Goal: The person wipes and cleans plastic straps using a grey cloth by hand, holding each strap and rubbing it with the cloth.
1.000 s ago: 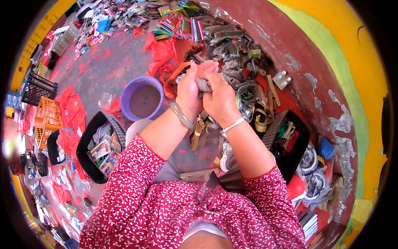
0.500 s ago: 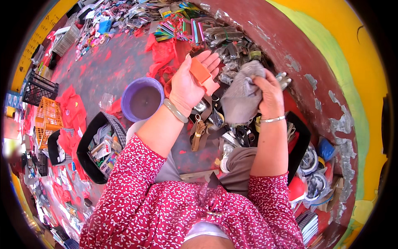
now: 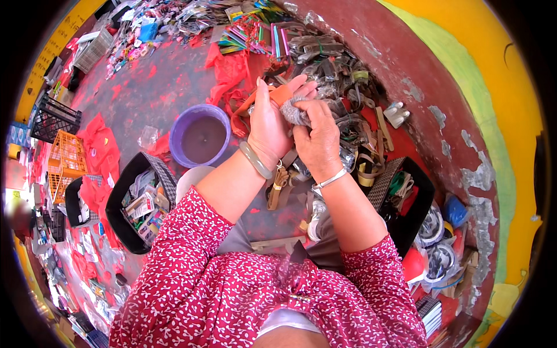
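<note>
My left hand (image 3: 270, 119) is palm up with its fingers stretched out, and an orange strap (image 3: 281, 94), which looks like a belt, lies across it. More orange band hangs on the thumb side. With bent fingers my right hand (image 3: 318, 134) grips a bunched grey cloth (image 3: 295, 111) and presses it against the left palm, over the end of the strap. The cloth hides part of the strap. Below both hands lie brown straps (image 3: 277, 188), some with metal buckles.
Left of my arm stands a purple basin (image 3: 176, 142) with murky liquid. A black bin (image 3: 130, 235) of small packages is farther left, and another black bin (image 3: 422, 191) is at right. Wrapped goods (image 3: 316, 49) pile along the peeling wall (image 3: 415, 90). An orange crate (image 3: 69, 152) stands far left.
My right hand has moved left with the grey cloth, from beside the left hand onto its palm. The cloth, hanging loose before, is now bunched up. My left hand has shifted slightly right and turned.
</note>
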{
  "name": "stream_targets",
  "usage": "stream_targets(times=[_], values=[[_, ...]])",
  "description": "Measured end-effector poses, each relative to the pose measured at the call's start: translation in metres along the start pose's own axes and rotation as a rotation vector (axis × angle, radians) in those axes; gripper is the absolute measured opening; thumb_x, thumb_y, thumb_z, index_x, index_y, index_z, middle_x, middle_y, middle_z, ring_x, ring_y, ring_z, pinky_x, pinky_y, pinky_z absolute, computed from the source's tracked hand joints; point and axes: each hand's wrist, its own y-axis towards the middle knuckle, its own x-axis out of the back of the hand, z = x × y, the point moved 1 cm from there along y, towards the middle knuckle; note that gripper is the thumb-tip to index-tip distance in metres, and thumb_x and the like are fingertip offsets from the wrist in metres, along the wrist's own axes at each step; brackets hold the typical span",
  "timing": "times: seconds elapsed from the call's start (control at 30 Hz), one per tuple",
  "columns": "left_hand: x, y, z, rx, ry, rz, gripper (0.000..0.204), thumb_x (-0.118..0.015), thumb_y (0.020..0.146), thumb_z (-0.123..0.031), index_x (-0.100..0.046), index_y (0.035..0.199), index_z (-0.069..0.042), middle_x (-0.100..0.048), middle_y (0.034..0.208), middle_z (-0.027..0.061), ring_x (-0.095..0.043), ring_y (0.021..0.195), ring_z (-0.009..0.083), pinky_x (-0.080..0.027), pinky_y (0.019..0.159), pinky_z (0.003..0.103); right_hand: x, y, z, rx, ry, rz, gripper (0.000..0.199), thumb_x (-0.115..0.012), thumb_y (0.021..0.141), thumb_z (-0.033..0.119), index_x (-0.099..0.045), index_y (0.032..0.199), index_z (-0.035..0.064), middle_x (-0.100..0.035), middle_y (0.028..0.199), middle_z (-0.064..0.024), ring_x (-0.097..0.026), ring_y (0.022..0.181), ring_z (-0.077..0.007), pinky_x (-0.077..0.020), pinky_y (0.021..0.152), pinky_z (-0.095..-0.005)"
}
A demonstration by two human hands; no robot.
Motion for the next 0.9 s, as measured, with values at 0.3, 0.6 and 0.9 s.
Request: stream_targets(times=[0.3, 0.6, 0.9], values=[[0.001, -0.004, -0.010, 0.045, 0.348, 0.182, 0.058, -0.050, 0.089, -0.031, -0.031, 0.132, 0.002, -0.044, 0.131, 0.0208, -0.044, 0.121, 0.0298, -0.035, 0.102, 0.040, 0.025, 0.002, -0.012, -0.614, 0.761, 0.564, 0.029, -0.051, 0.064, -0.004, -0.062, 0.091, -0.0015, -0.062, 0.082, -0.0043, -0.059, 0.076, -0.0133, -0.0453, 0.067, -0.0247], [-0.004, 0.001, -0.016, -0.089, 0.906, 0.402, 0.043, -0.046, 0.088, -0.002, -0.038, 0.130, -0.001, -0.048, 0.129, 0.0114, -0.045, 0.121, 0.0207, -0.039, 0.098, 0.033, 0.086, 0.022, -0.005, -0.390, 0.827, -0.059, 0.022, -0.061, 0.083, 0.003, -0.056, 0.105, 0.0000, -0.063, 0.091, -0.0043, -0.060, 0.077, -0.0118, -0.0493, 0.070, -0.0242], [-0.004, -0.019, 0.004, -0.217, 1.418, 0.574, 0.030, -0.061, 0.076, 0.000, -0.055, 0.105, -0.006, -0.058, 0.100, 0.0047, -0.056, 0.094, 0.0161, -0.045, 0.083, 0.030, 0.055, 0.012, 0.018, 0.317, -0.206, 0.051, 0.019, -0.064, 0.070, 0.009, -0.054, 0.086, 0.0033, -0.055, 0.074, -0.0135, -0.056, 0.067, -0.0334, -0.0458, 0.057, -0.0373]])
